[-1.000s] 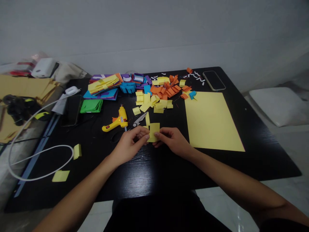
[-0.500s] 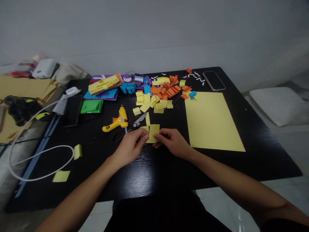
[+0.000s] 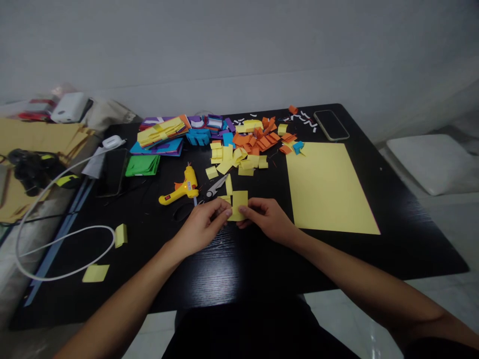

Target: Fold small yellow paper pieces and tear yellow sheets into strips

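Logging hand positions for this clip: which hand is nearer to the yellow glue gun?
Left. The left hand is to the right of the glue gun, nearer the person; the right hand is farther right, past the small yellow paper.

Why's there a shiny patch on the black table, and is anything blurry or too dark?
Head view: a pale glare lies on the black table between the forearms, probably light bouncing off its smooth top; head view: the white box at the far left looks soft; head view: the dark clothes at the bottom are nearly black, hiding their folds.
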The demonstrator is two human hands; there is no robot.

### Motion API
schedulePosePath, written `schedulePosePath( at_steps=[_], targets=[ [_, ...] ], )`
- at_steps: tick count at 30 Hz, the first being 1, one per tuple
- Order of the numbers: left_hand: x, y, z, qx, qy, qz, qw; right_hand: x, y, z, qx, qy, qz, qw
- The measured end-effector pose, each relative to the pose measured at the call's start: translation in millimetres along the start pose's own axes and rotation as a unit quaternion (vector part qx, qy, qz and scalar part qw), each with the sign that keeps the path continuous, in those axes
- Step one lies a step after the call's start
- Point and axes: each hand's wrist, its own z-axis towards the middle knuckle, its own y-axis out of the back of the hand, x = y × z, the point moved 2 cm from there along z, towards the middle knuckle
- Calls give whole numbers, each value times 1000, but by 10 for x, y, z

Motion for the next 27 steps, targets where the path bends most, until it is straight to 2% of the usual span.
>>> schedulePosePath(
  at_steps=[5,10,15,27],
  targets=[
    [-7,-14,-11,12,1,10,1000,-15,5,-6,2,-4,-6,1000],
    [-56,-17,-15,10,-30,68,997,-14,12,-9,2,-11,-22,1000],
    [-67,-17,-7,7,-40,78,996,-15,17,-4,1,-4,-29,1000],
    [-30,-43,-24,-14,-15,12,1000,7,15,-44,-8,46,-120,992]
  ],
)
